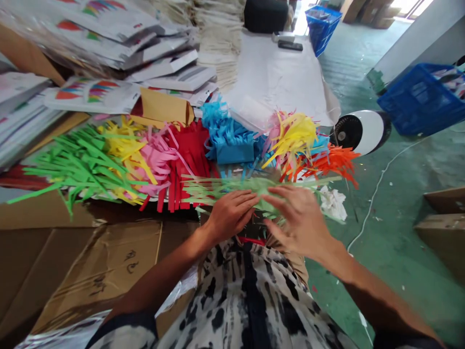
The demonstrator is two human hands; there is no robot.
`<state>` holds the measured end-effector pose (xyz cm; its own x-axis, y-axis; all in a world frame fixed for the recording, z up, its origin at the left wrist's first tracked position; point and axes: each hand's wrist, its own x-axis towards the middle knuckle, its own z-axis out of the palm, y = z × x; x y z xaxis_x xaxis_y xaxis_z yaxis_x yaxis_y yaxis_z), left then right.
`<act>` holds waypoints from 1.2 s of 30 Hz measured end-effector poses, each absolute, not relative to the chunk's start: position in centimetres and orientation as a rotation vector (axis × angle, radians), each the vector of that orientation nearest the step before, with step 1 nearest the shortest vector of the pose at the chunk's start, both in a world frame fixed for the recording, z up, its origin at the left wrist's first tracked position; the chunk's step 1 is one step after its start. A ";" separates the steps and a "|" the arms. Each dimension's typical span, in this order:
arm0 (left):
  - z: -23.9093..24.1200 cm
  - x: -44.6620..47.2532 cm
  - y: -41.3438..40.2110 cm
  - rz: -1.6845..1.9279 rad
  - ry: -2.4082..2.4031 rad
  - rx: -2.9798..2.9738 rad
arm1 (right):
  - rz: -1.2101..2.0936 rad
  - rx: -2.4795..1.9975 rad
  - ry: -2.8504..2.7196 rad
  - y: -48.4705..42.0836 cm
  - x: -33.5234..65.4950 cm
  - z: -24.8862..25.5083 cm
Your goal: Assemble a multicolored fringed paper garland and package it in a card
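A pale green fringed strip (232,186) is seen in front. Behind it, fringed paper is sorted by colour: a bright green pile (72,169), a yellow pile (123,143), a pink pile (156,160), a red pile (189,150), a blue pile (228,138), a yellow tuft (294,133) and an orange tuft (334,162). The garment (247,300) is patterned in black and white blotches. Rainbow prints are shown on the white sheets (90,92); the crate (425,99) is coloured blue, the floor (399,232) green
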<state>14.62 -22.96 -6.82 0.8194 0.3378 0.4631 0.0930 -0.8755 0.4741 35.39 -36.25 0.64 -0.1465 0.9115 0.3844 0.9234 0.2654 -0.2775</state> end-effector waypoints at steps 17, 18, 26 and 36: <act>-5.7 13.8 -22.3 0.625 0.684 2.494 | 0.260 -1.992 -1.897 -34.0 34.4 -3.4; -5.7 14.0 -22.2 0.619 0.750 2.479 | 0.250 -2.021 -1.860 -34.0 34.3 -3.6; -5.3 15.4 -21.3 0.424 0.960 2.607 | 0.025 -2.193 -1.828 -33.5 33.1 -3.9; -4.3 16.5 -20.6 0.231 1.088 2.761 | 0.037 -2.402 -1.802 -32.7 34.1 -4.2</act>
<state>16.48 -20.63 -4.29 0.7227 0.6862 0.0830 0.6607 -0.7211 0.2084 34.12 -32.70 -4.20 0.2830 0.9570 0.0635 0.9536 -0.2736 -0.1257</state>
